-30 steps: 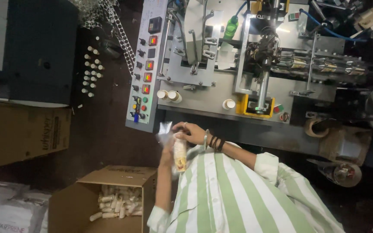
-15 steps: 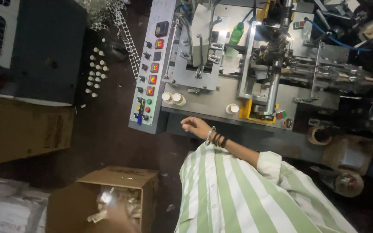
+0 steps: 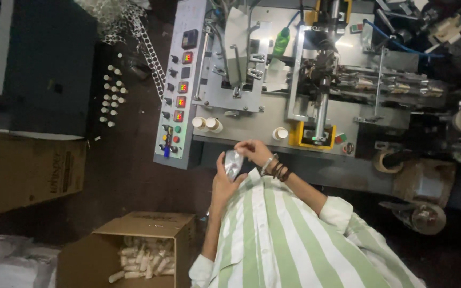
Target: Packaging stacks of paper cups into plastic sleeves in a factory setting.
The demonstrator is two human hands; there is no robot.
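A small silvery pouch (image 3: 233, 162) sits between both of my hands, in front of my green-and-white striped shirt (image 3: 289, 240). My left hand (image 3: 223, 184) grips the pouch from below. From above, my right hand (image 3: 253, 152), with dark bracelets at its wrist, pinches the pouch's upper edge. Both hands hover just before the front edge of a grey packing machine (image 3: 273, 114).
An open cardboard box (image 3: 180, 229) with several small white tubes stands at the lower left. The machine's control panel (image 3: 180, 101) with coloured buttons is above my left hand. Small white bottles (image 3: 112, 96) stand on the floor. A closed brown carton (image 3: 28, 170) lies far left.
My left hand dropped to the open box half a second ago and has come back up. Both hands now hold a silvery pouch where a yellowish one was before.
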